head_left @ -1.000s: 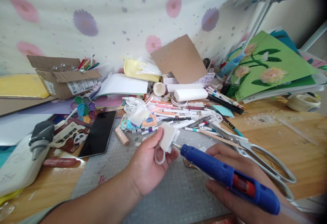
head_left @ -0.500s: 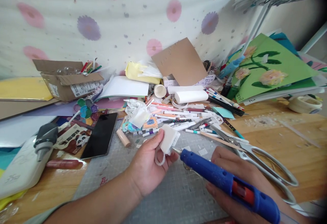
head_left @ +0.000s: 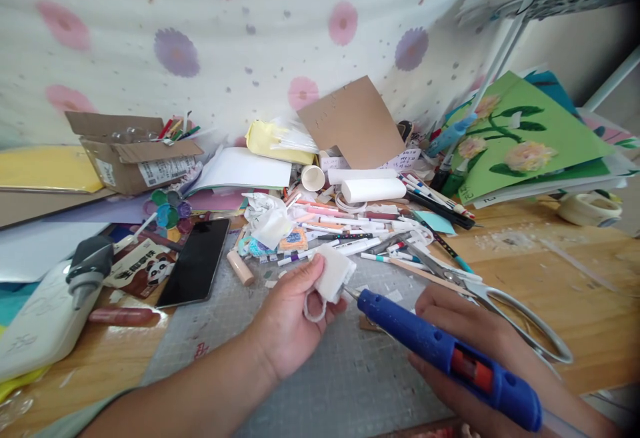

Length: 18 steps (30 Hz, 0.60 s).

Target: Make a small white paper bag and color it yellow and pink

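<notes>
My left hand (head_left: 295, 311) pinches a small white fabric-like square (head_left: 336, 271) between thumb and fingers. A white loop (head_left: 315, 307) hangs from the square's lower left side. In my right hand (head_left: 470, 338) is a blue hot glue gun (head_left: 430, 338), with a clear glue stick coming out of its rear end. Its metal nozzle points left at the square's lower right edge, at or very near it; I cannot tell whether they touch. The glue gun hides part of my right fingers. Both hands are above a grey cutting mat (head_left: 210, 365).
Large scissors (head_left: 525, 318) lie right of my right hand. Behind the hands spreads a pile of markers (head_left: 345, 225). A black phone (head_left: 195, 265) and a white device with a dark nozzle (head_left: 50, 325) lie to the left. A cardboard box (head_left: 135, 158) stands at the back left.
The glue gun's nozzle has shifted slightly right and seems to follow the square's edge. My left hand and the square have moved only a little. The view has shifted slightly.
</notes>
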Each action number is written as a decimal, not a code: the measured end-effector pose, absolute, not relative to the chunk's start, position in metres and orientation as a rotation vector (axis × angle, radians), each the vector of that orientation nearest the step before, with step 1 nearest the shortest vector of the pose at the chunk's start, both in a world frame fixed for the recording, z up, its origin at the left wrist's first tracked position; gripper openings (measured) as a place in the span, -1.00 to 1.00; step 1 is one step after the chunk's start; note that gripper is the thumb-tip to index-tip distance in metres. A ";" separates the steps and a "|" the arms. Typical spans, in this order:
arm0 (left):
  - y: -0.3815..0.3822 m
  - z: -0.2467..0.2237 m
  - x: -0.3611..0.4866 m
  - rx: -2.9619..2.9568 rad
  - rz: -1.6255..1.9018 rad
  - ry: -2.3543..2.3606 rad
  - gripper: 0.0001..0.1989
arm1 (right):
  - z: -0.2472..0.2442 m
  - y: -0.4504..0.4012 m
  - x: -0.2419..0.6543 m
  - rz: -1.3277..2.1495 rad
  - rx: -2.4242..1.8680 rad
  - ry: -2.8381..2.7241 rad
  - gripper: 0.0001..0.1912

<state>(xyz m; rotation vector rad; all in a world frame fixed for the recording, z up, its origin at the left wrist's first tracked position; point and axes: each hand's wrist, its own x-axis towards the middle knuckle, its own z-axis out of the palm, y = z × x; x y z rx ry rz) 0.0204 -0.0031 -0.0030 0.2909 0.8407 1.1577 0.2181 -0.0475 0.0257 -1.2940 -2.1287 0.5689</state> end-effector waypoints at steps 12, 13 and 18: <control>-0.009 0.003 0.017 0.789 1.252 0.959 -0.84 | 0.035 -0.043 0.237 0.605 -1.296 -2.254 -0.92; -0.008 0.003 0.018 0.755 1.251 0.952 -0.85 | 0.033 -0.042 0.241 0.577 -1.301 -2.260 -0.91; -0.003 0.001 0.019 0.561 1.170 0.938 -0.95 | 0.020 -0.023 0.298 0.407 -1.476 -2.084 -0.85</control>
